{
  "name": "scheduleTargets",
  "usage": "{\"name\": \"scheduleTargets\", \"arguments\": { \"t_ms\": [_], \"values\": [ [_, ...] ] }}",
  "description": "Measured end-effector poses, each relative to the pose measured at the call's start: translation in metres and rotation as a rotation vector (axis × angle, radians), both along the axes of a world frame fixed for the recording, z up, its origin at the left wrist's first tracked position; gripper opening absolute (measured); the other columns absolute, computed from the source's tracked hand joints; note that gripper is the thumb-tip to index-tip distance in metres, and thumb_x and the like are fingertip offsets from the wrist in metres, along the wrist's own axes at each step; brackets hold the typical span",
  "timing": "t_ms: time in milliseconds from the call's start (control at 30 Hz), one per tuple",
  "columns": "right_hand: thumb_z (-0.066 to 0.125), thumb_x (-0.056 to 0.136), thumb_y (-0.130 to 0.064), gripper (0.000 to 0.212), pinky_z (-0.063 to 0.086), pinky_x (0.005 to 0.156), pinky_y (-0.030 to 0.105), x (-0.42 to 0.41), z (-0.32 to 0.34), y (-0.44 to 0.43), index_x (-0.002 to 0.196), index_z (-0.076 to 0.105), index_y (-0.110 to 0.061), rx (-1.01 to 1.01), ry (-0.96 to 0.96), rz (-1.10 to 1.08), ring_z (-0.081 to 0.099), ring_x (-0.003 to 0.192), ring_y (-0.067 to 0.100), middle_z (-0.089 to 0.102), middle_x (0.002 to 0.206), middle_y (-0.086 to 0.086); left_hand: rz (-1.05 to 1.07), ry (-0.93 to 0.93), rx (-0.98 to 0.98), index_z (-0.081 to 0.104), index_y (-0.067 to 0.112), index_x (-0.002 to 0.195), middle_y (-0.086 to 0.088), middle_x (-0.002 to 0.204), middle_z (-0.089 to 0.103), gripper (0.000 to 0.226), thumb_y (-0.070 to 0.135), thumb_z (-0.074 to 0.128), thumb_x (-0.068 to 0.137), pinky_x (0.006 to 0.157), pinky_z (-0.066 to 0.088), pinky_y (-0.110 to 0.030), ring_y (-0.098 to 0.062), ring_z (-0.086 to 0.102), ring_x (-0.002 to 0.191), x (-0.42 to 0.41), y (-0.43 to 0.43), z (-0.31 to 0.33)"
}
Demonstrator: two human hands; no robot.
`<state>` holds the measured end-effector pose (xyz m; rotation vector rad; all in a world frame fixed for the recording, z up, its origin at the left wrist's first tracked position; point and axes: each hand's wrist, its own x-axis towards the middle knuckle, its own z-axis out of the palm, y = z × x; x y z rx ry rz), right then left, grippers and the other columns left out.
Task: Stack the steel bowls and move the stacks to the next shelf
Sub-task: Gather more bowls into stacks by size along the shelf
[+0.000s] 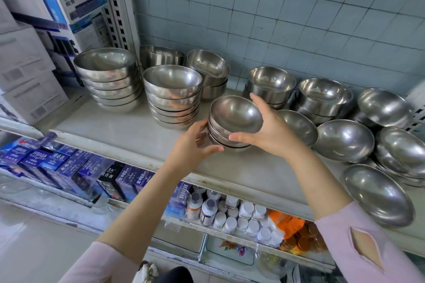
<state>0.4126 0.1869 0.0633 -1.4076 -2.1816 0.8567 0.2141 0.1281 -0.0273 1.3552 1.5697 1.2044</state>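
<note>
Now your left hand [195,142] and right hand [269,132] clasp the short stack of shiny round steel bowls [235,119] at the near middle of the pale shelf [138,135], fingers [256,103] curled round its sides. Square the rims, support underneath, lift level.

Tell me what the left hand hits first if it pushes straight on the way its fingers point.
The short stack of shiny steel bowls: the left hand seems to be touching its left side. Past the stack, the right hand grips the other side.
</note>
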Motion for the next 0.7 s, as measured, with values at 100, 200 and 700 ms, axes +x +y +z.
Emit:
{"name": "scheduleTargets", "arguments": {
  "t_ms": [100,200,700],
  "values": [
    [0.082,0.059,-0.065,0.121,0.023,0.112,0.029,0.02,0.01,0.002,0.156,0.014,-0.04,0.053,-0.009,-0.035,0.022,0.149,0.012,0.024,0.162,-0.008,-0.001,0.002,-0.007,0.047,0.038,0.13,0.012,0.124,0.061,0.086,0.057,0.084,0.054,0.103,0.047,-0.041,-0.009,0.057,0.117,0.001,-0.002,0.003],
    [0.08,0.058,-0.066,0.121,0.025,0.118,0.034,0.058,0.014,0.009,0.157,0.018,-0.034,0.121,-0.037,-0.197,0.025,0.148,0.016,0.026,0.162,-0.004,-0.004,0.009,-0.017,0.047,0.037,0.131,0.012,0.123,0.061,0.094,0.068,0.079,0.047,0.102,0.047,-0.042,-0.008,0.057,0.117,0.001,-0.003,0.004],
    [0.08,0.064,-0.065,0.118,0.024,0.119,0.041,0.088,-0.013,0.025,0.156,0.02,-0.022,0.054,-0.328,-0.358,0.024,0.149,0.025,0.025,0.163,0.003,-0.034,-0.004,-0.026,0.045,0.031,0.135,0.01,0.123,0.06,0.085,0.044,0.083,0.06,0.1,0.045,-0.029,-0.009,0.056,0.116,-0.001,-0.001,0.003]
  ]
}}
